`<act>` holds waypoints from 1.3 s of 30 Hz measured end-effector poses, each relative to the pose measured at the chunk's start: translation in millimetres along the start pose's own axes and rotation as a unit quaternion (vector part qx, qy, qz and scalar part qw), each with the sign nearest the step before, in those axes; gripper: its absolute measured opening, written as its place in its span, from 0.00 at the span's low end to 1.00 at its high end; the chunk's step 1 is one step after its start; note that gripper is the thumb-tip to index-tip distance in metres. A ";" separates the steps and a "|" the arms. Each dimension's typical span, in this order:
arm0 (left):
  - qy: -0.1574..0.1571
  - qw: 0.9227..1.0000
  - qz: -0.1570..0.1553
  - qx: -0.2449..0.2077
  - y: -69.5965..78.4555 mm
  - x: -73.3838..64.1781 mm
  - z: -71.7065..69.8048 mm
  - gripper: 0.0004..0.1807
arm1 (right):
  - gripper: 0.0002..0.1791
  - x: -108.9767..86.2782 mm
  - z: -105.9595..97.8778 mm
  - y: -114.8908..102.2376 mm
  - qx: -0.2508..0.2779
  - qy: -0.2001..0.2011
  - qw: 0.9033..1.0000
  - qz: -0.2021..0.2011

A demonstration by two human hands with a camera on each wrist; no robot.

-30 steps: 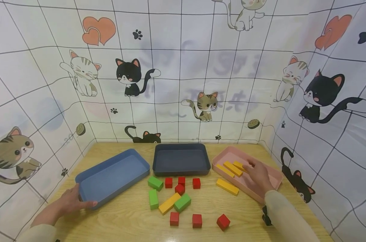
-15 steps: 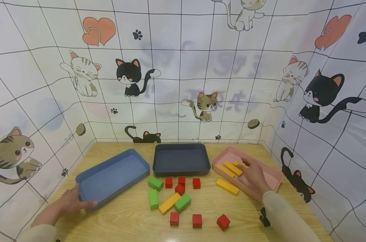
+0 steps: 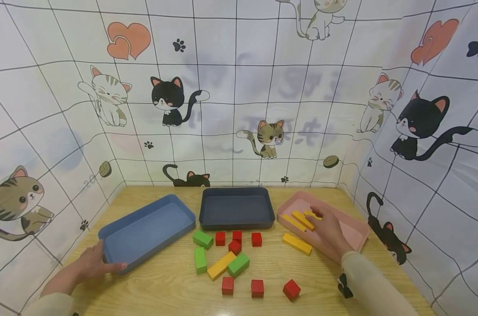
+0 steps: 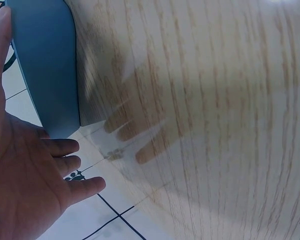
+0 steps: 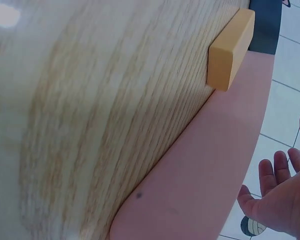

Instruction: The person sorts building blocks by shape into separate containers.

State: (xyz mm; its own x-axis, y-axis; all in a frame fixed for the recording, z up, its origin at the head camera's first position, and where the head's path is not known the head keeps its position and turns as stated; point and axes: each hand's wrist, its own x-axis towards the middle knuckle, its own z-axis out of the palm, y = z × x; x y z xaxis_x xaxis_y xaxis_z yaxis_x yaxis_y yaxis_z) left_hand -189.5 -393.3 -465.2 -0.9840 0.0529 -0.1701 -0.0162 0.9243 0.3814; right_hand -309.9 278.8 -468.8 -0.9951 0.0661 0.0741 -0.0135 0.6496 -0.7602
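"Head view: where is each hand?"

"They're far apart. The left hand [image 3: 90,264] touches the near end of the blue tray [image 3: 148,232], with its thumb stretched out by the corner. In the left wrist view, three fingers are nearly straight."

"Why is it there?"

"Maybe so the tray won't slide. It doesn't look like a tight hold."

"And the right hand [image 3: 331,227]?"

"It's over the pink tray [image 3: 355,226], fingers a bit bent and spread, near the yellow blocks [image 3: 303,220]. I see nothing in it. I can't tell if a fingertip touches a block."

"Where are the yellow blocks?"

"I see three in the pink tray. One is on the table [image 3: 164,292] just outside its wall, and one is beside the green blocks [image 3: 238,264]. Only yellow ones show in the tray, so I think color is why they lie together."

"Why are the trays set like that?"

"The dark tray [image 3: 237,211] is in the middle, behind some red blocks [image 3: 256,239]. The other two slant toward the person, I guess for easy reaching."
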 end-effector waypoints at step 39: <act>0.005 1.000 0.002 0.003 -1.9 0.8 1.9 0.65 | 0.29 -40.7 12.9 -25.5 0.038 -0.019 0.994 -0.099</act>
State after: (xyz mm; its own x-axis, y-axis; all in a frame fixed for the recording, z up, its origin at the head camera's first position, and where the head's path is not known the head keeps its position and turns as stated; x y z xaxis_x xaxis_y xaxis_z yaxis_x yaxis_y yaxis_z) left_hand -189.9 -394.3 -467.8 -0.9859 0.0526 -0.1589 -0.0112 0.9265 0.3761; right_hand -270.3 249.8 -460.7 -0.9754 -0.0869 0.2028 -0.2145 0.5883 -0.7796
